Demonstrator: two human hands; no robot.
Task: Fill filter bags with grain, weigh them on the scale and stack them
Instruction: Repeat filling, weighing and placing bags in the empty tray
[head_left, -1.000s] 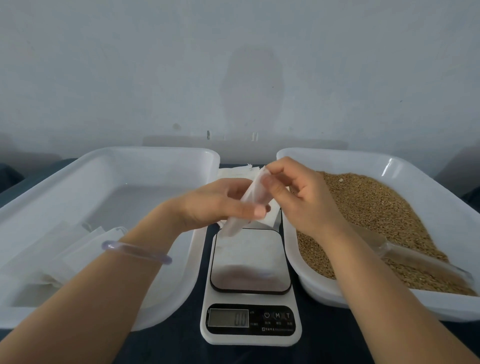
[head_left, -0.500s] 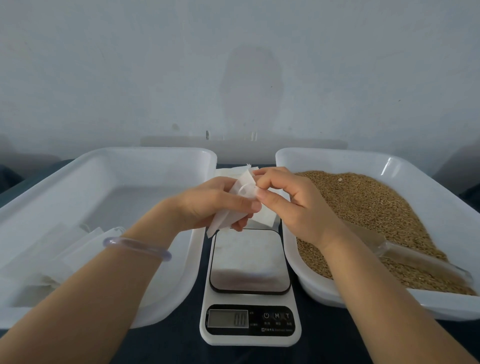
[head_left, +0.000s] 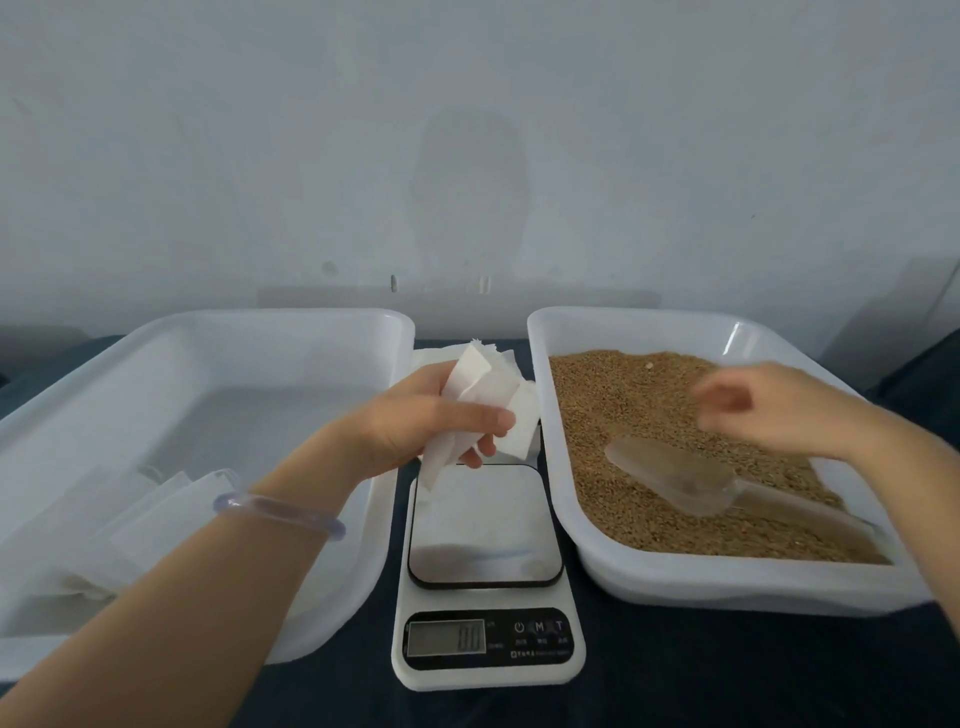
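Note:
My left hand (head_left: 431, 415) grips a white filter bag (head_left: 475, 395), its mouth spread upward, above the far edge of the scale (head_left: 485, 525). The scale's steel plate is bare and its display reads zero. My right hand (head_left: 758, 405) is blurred, holds nothing and hovers over the brown grain (head_left: 623, 415) in the right tray (head_left: 675, 582). Just below that hand a clear plastic scoop (head_left: 675, 473) lies on the grain. Several flat filter bags (head_left: 130, 514) lie in the left tray (head_left: 291, 322).
More white bags (head_left: 524, 436) lie behind the scale, between the two trays. Everything stands on a dark cloth (head_left: 727, 670). A pale wall rises close behind the trays. A clear bangle (head_left: 280, 512) circles my left wrist.
My right hand has let go of the bag and moved right, over the grain tray. My left hand keeps the bag, now spread wider at the top.

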